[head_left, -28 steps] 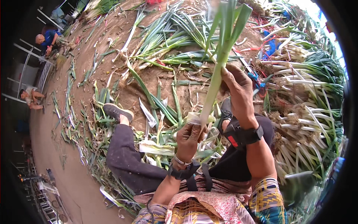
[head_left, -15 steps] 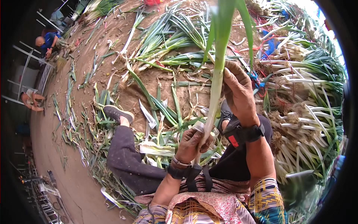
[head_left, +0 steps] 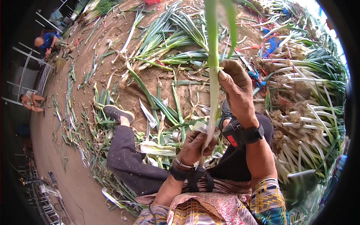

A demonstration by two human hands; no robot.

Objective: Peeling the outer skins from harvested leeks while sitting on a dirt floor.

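Observation:
A long green onion [head_left: 213,90] stands nearly upright in front of me, its white stalk low and its green leaves running out of the top of the view. My left hand [head_left: 197,145] is closed around the lower stalk, with a loose strip of pale skin beside the fingers. Higher up, where white turns to green, my right hand [head_left: 240,88] pinches the stalk's right side between thumb and fingers. The root end below my left hand is partly hidden against my lap.
Many trimmed green onions [head_left: 300,150] lie heaped along my right side, with blue twine [head_left: 270,45] nearby. Leafy onions [head_left: 165,41] lie ahead on the soil. Peeled leaves [head_left: 159,149] litter the ground around my legs. Two people [head_left: 48,41] are at the far left.
The onion has swung leftward at its top and now stands straighter. My right hand has shifted slightly left with its fingertips against the stalk; my left hand keeps its grip.

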